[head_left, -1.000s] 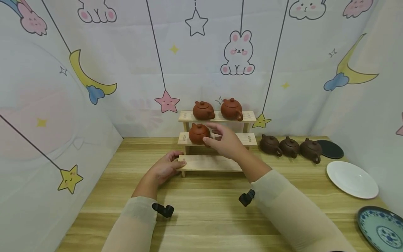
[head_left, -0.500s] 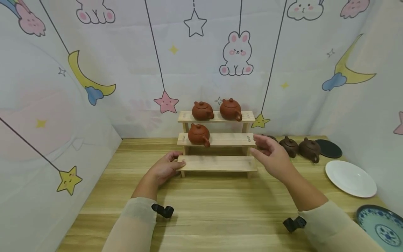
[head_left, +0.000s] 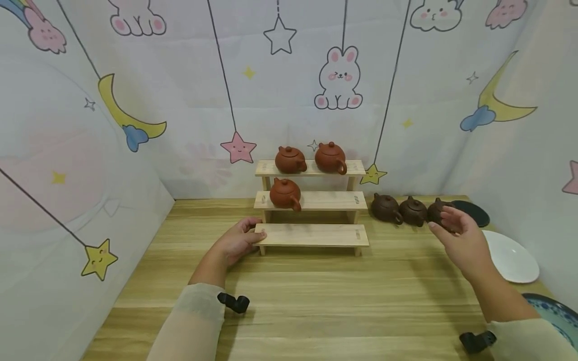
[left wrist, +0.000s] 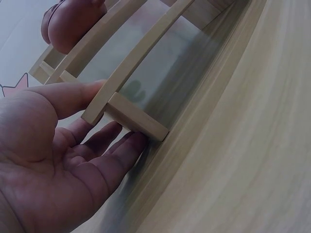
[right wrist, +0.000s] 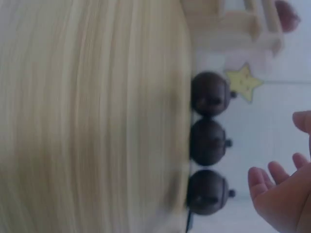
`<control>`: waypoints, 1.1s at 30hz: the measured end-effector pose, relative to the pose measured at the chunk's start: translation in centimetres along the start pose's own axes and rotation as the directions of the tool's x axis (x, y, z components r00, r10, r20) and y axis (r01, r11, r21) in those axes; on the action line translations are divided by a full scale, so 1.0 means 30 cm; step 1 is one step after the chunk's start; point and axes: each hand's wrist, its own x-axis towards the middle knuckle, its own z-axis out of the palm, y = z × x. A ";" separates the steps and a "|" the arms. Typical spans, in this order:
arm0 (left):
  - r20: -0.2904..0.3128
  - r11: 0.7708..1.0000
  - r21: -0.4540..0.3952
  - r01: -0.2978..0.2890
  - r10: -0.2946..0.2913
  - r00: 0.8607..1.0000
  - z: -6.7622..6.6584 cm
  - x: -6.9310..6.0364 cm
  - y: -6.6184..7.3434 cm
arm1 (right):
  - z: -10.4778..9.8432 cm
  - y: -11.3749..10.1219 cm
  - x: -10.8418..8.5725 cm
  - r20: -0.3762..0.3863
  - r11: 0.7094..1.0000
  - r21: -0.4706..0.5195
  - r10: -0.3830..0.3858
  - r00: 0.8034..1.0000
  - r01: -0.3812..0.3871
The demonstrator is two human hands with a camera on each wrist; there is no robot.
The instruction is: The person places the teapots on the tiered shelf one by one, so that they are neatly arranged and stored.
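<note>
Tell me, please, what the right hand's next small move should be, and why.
Probably bring the right hand to the rightmost dark-brown round clay teapot and grip it: the hand holds nothing and is near that pot, while the left hand grips the pale wooden three-tier stand, whose middle shelf has bare space beside a red-brown round clay teapot.

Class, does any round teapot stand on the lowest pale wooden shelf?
No: the lowest wooden shelf is bare except where the left hand grips its end.
</note>
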 end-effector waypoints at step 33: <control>-0.001 1.000 -0.025 -0.004 0.004 1.000 0.003 0.003 -0.008 | -0.050 0.198 0.331 0.017 0.930 -0.303 0.223 0.975 -0.208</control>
